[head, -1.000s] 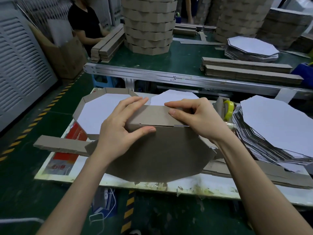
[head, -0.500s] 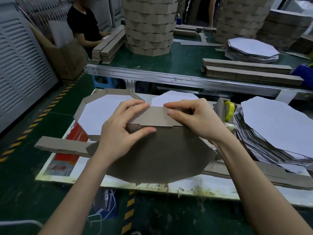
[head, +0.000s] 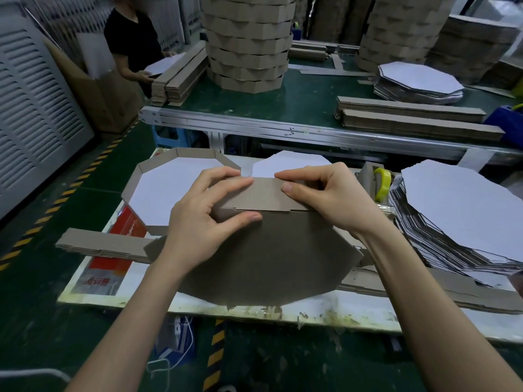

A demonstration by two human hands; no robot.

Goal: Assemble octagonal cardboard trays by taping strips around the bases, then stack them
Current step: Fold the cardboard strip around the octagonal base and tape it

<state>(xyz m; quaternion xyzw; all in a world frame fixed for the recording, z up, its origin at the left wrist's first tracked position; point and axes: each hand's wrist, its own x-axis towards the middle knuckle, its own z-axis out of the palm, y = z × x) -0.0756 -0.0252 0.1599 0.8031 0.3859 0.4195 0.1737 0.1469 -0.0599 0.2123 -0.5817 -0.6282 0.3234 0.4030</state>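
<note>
Down at centre frame, both hands are on the job: the brown octagonal base (head: 277,258) is tilted up off the white worktop (head: 353,309), its near edge hanging over the worktop's front edge. The cardboard strip (head: 263,193) stands along the base's far edge. The left hand (head: 203,222) pinches it, fingers curled over the top, thumb flat on the base just below the seam. The right hand (head: 325,199) grips too, thumb pressed on the strip's face, fingers hooked behind.

Left of the hands, a finished tray (head: 169,188) lies open side up, white floor showing. A white octagon (head: 291,165) peeks out behind the knuckles. At right, a slumping pile of white-faced bases (head: 458,210) fans out, with a yellow tape roll (head: 382,179) just beside it. Flat strips (head: 99,244) poke off the worktop's left edge, over a red label (head: 124,224).

Across the upper half runs a green-topped table (head: 297,108) with a metal rail. On it: a tall stack of trays (head: 246,43) at top centre, a second stack (head: 402,32) to its right, a low pile of octagons (head: 418,80) and bundled strips (head: 410,114). In the upper left, another person in a black shirt (head: 133,38) handles a white sheet. A grey louvred panel (head: 34,114) fills the left edge, and the green floor carries yellow-and-black hazard tape (head: 70,190).
</note>
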